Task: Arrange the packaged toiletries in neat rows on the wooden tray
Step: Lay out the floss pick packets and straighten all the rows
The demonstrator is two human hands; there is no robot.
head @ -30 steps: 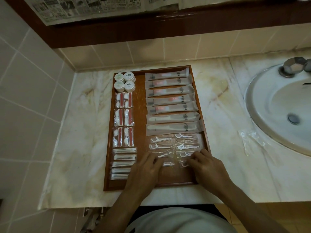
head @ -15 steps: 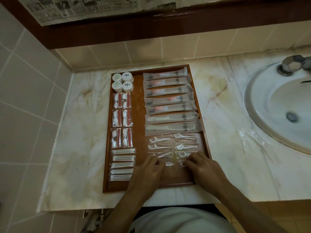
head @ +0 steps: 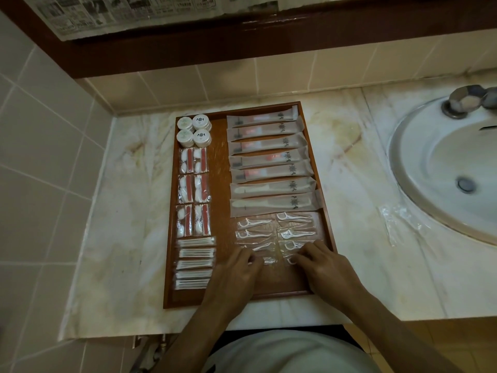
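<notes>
Packaged toiletries: laid out on the wooden tray (head: 168, 238), which sits on the marble counter (head: 115, 211) left of the sink (head: 430, 168).
Floss pick packets (head: 274, 232): two short columns at the near right of the tray; the nearest ones lie under the fingertips and look less square than the far ones.
Left hand (head: 236, 275): fingertips curled down onto the nearest packet of the left column; whether it pinches or only presses, I cannot tell.
Right hand (head: 322, 267): fingertips curled on the nearest packet of the right column, likewise unclear.
Change: over the last second both hands have stayed on these same near packets, fingers shifting only slightly; the packets' places look much as before.
Meaning: likely the last fine straightening, so the task seems nearly done.
Toothbrush sleeves (head: 270, 162): seven in a stack of rows, far right of the tray, unmoved.
Left column, far to near: four round white tubs (head: 194, 130), six red-and-white sachets (head: 193, 191), five cotton bud packs (head: 195, 263).
Counter: a loose clear wrapper (head: 398, 224) lies near the sink rim.
</notes>
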